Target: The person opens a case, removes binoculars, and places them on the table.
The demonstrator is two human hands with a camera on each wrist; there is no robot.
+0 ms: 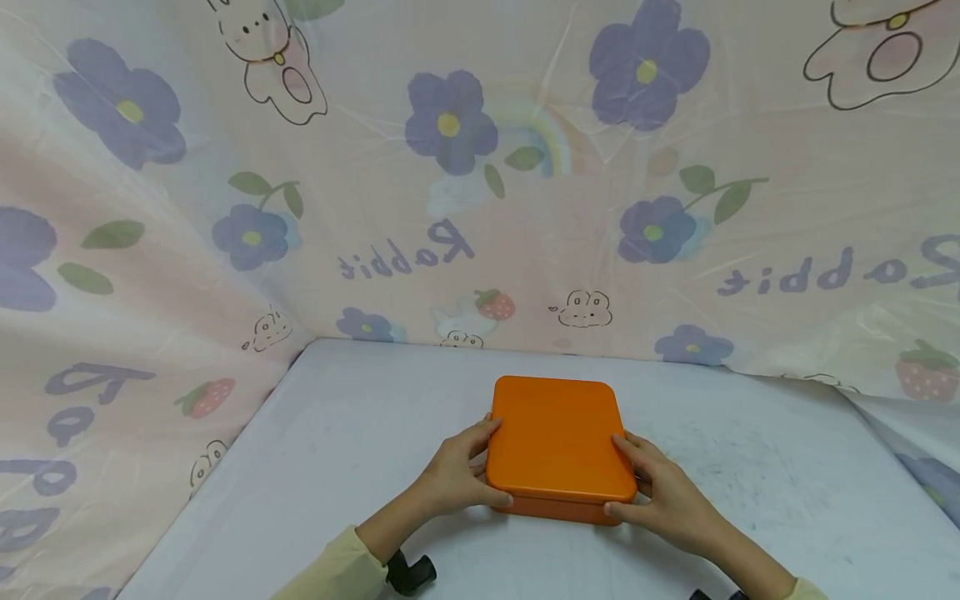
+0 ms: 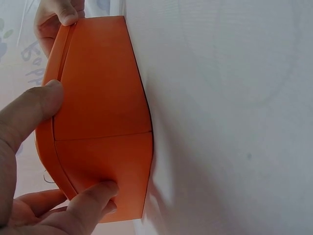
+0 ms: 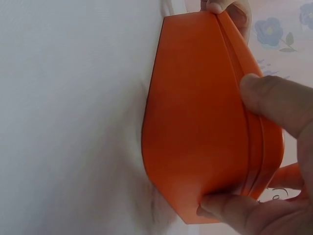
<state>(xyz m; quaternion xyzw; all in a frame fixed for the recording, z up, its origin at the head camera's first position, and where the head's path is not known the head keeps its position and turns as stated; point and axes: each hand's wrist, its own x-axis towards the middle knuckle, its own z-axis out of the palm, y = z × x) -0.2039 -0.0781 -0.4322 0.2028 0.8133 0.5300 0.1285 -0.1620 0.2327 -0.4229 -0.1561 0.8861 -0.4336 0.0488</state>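
An orange rectangular box with rounded corners and a closed lid lies flat between both hands, lid up. My left hand holds its left side, with the thumb at the near left corner by the lid's seam. On the opposite side my right hand grips the box, thumb at the near right corner. In the left wrist view, a fingertip presses into the box's side wall. The right wrist view likewise shows the right thumb across the lid's edge. The box's contents are hidden.
The box is at or just above a white tabletop, which has faint grey smudges on the right. Behind and to the left hangs a printed curtain with flowers and rabbits. A black device sits at the left wrist.
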